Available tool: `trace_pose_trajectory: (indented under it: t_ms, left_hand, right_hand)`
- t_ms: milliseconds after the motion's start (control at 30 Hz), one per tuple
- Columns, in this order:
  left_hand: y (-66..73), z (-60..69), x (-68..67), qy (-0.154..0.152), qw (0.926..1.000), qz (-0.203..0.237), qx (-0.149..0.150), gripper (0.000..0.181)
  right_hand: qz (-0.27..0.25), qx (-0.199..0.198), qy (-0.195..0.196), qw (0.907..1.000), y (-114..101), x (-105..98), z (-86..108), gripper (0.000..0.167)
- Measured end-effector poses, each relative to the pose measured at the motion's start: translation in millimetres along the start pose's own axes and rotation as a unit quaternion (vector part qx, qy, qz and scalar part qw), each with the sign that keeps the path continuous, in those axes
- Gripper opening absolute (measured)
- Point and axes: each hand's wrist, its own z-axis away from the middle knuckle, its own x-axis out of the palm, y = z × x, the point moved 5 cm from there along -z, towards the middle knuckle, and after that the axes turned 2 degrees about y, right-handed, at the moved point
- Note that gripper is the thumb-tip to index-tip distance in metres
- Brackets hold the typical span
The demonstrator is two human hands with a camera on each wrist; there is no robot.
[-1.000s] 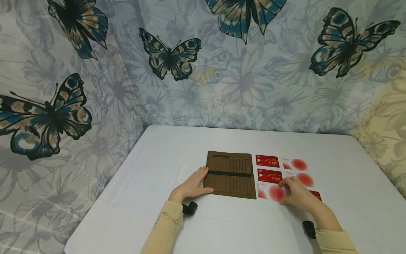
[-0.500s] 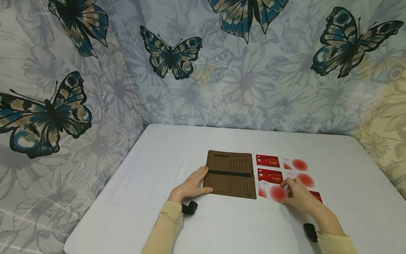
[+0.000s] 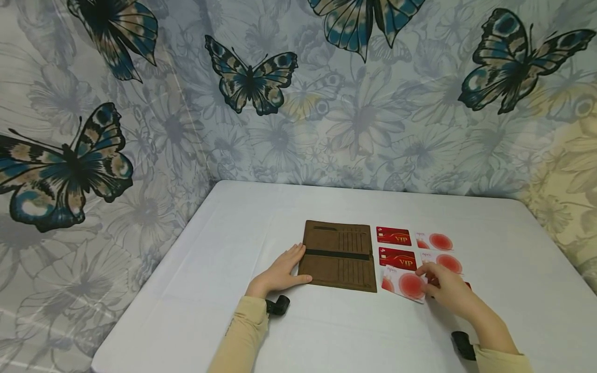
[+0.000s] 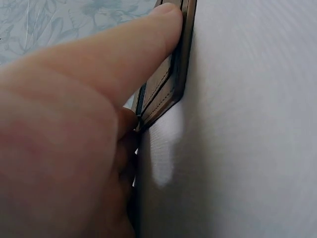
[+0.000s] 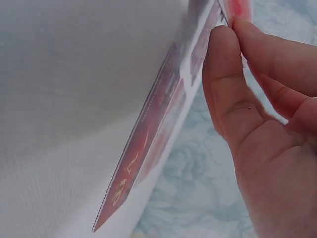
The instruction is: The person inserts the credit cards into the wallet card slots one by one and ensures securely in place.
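Observation:
In the head view, a brown wallet (image 3: 335, 272) lies unfolded and flat, its card slots facing up. My left hand (image 3: 279, 272) rests at its left side, fingers extended and touching the edge; in the left wrist view the thumb (image 4: 166, 22) lies on the wallet's border. To the wallet's right, my right hand (image 3: 448, 289) pinches a white card with a red circle (image 3: 410, 286) by its right edge. This card is tilted, its near right corner lowest in view. The right wrist view has thumb and finger meeting on the card (image 5: 237, 9), mostly cut off by the frame.
Two red VIP cards (image 3: 394, 236) (image 3: 397, 258) lie beside the wallet, with two white cards (image 3: 435, 241) (image 3: 448, 263) to their right. Another red card (image 5: 133, 158) is mostly behind my right hand in the head view. A white table (image 3: 233, 223) meets a butterfly-patterned backdrop (image 3: 280, 150).
My right hand has taken the white card slightly right and toward me, and the card has turned from straight to tilted. The left hand and wallet have stayed in place.

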Motion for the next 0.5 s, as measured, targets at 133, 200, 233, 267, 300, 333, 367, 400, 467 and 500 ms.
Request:
trace_pose_trajectory:
  t_ms: [133,200,233,267,300,333,367,400,467,500]
  left_hand:
    - [0.9,1.0,-0.2,-0.001,1.0,-0.004,-0.001,0.085]
    - [0.9,0.9,-0.2,0.0,1.0,-0.003,-0.002,0.085]
    - [0.9,0.9,-0.2,0.0,1.0,-0.002,-0.003,0.085]
    - [0.8,0.7,-0.1,0.0,1.0,-0.003,-0.003,0.085]
    - [0.7,0.6,0.0,0.0,1.0,-0.003,-0.003,0.085]
    - [0.4,0.3,0.1,0.0,1.0,-0.003,-0.004,0.085]
    - [0.2,0.2,0.3,0.0,1.0,-0.004,-0.004,0.085]
    - [0.2,0.2,0.4,-0.001,1.0,-0.004,-0.005,0.085]
    - [-0.2,0.4,0.9,-0.002,1.0,-0.005,-0.005,0.085]
    - [-0.4,0.7,1.2,-0.001,1.0,-0.006,-0.005,0.085]
  right_hand:
    - [-0.022,0.014,-0.01,0.9996,1.0,-1.0,0.8,0.027]
    - [-0.034,0.017,-0.007,0.9993,0.9,-2.4,1.0,0.026]
    - [-0.042,0.017,-0.005,0.999,0.7,-3.1,1.1,0.026]
    - [-0.049,0.015,-0.001,0.9987,0.3,-3.8,1.0,0.025]
    - [-0.055,0.012,0.006,0.9984,-0.4,-4.5,0.8,0.024]
    - [-0.061,0.01,0.013,0.998,-1.1,-5.6,0.3,0.024]
    - [-0.07,0.009,0.022,0.9973,-1.9,-6.5,-0.4,0.023]
    - [-0.083,0.009,0.031,0.996,-2.7,-7.4,-1.3,0.023]
    - [-0.118,0.015,0.049,0.9918,-4.9,-8.9,-3.5,0.024]
    - [-0.137,0.022,0.056,0.9887,-6.1,-9.1,-4.7,0.026]
